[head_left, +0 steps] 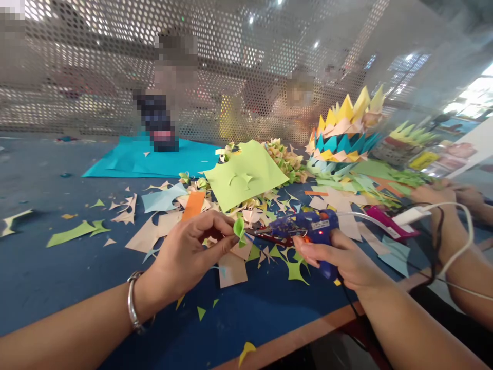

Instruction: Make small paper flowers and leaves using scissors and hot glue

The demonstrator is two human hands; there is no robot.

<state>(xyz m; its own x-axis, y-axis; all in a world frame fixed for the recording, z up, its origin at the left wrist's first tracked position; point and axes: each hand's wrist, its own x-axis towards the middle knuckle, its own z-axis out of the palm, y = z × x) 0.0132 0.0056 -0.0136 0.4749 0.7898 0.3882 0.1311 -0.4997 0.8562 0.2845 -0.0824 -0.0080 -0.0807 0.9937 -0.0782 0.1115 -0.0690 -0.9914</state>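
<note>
Between thumb and fingertips, my left hand pinches a small curled green paper piece above the blue table. My right hand is wrapped around the handle of a blue hot glue gun, whose small light glows red. The gun's nozzle points left toward the curled paper, a short gap away. A clear glue stick sticks out of the gun's back. Dark red scissors lie partly hidden behind the gun.
Paper scraps cover much of the table. A green sheet and blue sheets lie farther back. Layered paper crowns stand back right. A magenta power bank with cables lies near a co-worker's arm. Perforated metal panels rise behind.
</note>
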